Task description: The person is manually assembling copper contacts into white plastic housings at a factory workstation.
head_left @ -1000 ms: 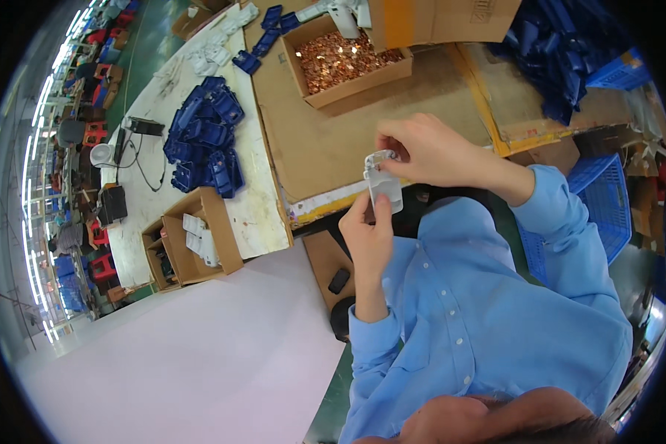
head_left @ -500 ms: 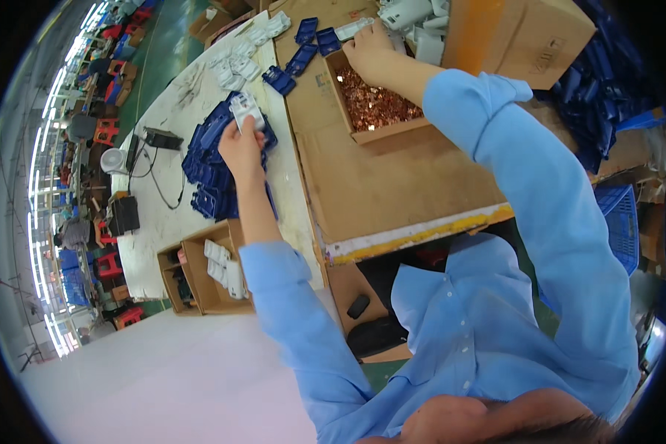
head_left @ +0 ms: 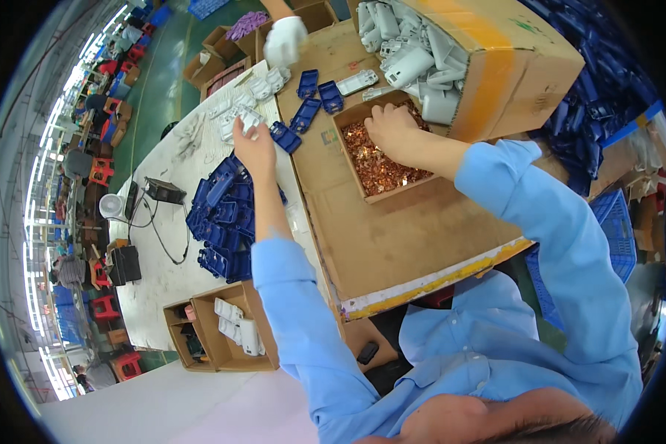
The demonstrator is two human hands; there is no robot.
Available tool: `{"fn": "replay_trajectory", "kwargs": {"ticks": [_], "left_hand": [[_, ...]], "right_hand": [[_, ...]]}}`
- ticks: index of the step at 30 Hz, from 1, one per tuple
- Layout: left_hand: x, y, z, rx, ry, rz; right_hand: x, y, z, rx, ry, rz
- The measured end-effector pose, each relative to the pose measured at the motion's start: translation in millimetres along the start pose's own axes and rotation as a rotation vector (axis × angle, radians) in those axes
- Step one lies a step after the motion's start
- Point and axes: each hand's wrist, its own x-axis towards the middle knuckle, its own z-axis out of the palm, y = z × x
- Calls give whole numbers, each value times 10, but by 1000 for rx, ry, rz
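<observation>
My left hand (head_left: 255,150) is at the near edge of a group of white plastic housings (head_left: 244,117). Its thumb and fingers are apart, with the tips against the nearest housing. My right hand (head_left: 394,133) reaches into a shallow cardboard box (head_left: 375,197) of small copper-coloured metal parts (head_left: 377,169). Its fingers are bent down among these parts, and what they pinch is hidden. Close to my left wrist lies a heap of dark blue plastic housings (head_left: 226,214). Several separate blue housings (head_left: 304,116) and a white housing (head_left: 357,82) lie between my hands.
A co-worker's white-gloved hand (head_left: 285,41) reaches in at the top. A large carton (head_left: 514,66) of white shells stands behind my right hand, with blue parts (head_left: 592,96) beyond it. A divided cardboard box (head_left: 226,359) stands near my left forearm. A blue crate (head_left: 618,229) is at right.
My left hand has moved from above the blue heap to the white housings, its grip loosened. My right hand has come from the white housing into the copper-coloured parts. A gloved hand has appeared.
</observation>
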Motion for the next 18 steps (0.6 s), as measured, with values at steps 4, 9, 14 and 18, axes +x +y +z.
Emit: {"fn": "replay_trajectory", "kwargs": {"ticks": [4, 9, 14, 18], "left_hand": [[-838, 728, -209, -116, -63, 33], [-2044, 1128, -608, -151, -102, -155], [-3115, 1313, -920, -251, 74, -308], [-3823, 1439, -1127, -265, 5, -468]], "right_hand": [[-88, 112, 106, 118, 65, -100], [-36, 110, 286, 202, 114, 72], [-174, -44, 172, 335, 53, 27], [-287, -8, 63, 489, 1, -3]]}}
